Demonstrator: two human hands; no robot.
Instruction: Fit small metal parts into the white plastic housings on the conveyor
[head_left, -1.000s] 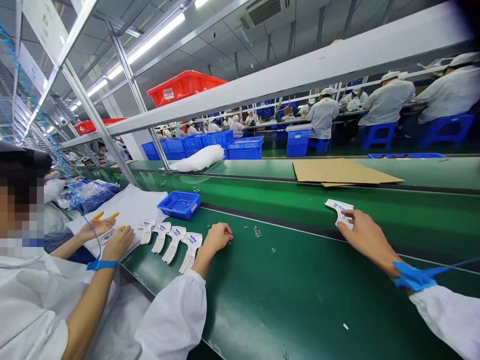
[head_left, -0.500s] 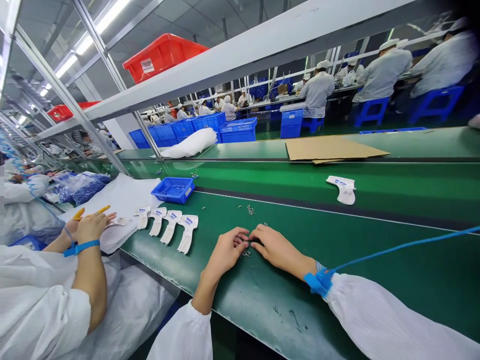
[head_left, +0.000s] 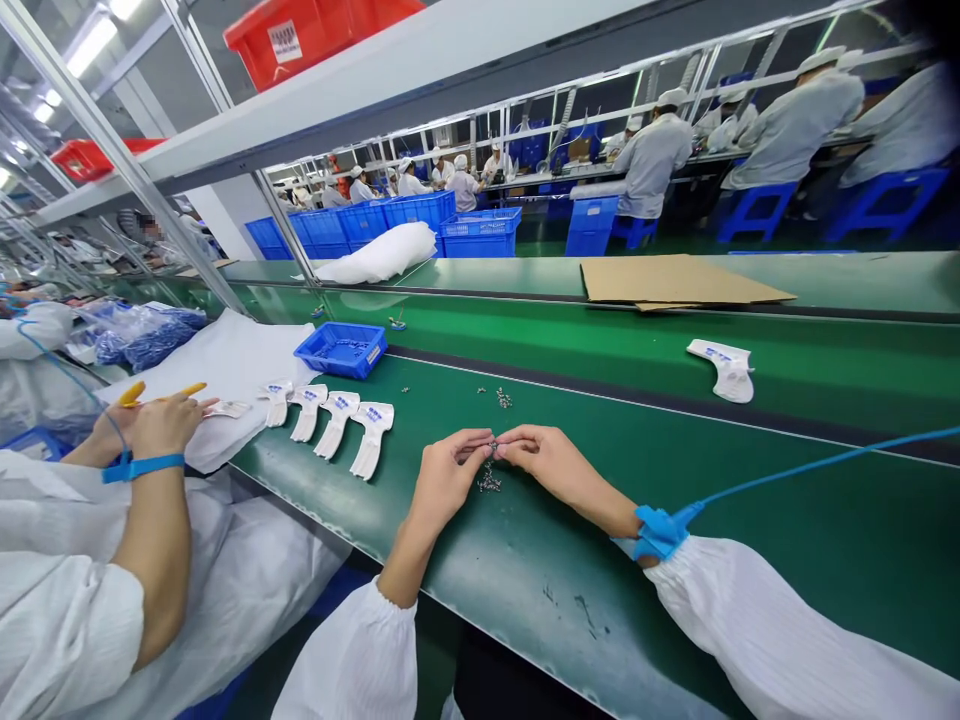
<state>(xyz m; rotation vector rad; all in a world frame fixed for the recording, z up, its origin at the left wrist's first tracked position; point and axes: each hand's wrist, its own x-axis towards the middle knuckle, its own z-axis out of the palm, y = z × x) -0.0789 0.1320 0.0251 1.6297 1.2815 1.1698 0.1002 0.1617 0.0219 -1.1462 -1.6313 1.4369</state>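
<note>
My left hand (head_left: 448,482) and my right hand (head_left: 546,462) meet fingertip to fingertip above the green bench. Both pinch at small shiny metal pieces (head_left: 493,446) between them, too tiny to name exactly. Right below the fingers lies a little pile of similar metal pieces (head_left: 490,480). A second small heap (head_left: 504,398) sits farther back on the bench. A blue wrist strap (head_left: 658,533) with a cord is around my right wrist. Left of my hands, several white handle-shaped parts (head_left: 372,440) with blue print stand in a row.
A blue tray (head_left: 341,350) is behind the white parts. Another white part (head_left: 724,370) lies on the green conveyor (head_left: 525,335). Cardboard (head_left: 675,280) rests at the back. A co-worker's hands (head_left: 161,425) are at the left. A shelf (head_left: 360,110) crosses overhead.
My fingertips have drawn together in a pinch, lifted slightly off the pile. The white part on the conveyor appears farther right. The view has tilted down a little.
</note>
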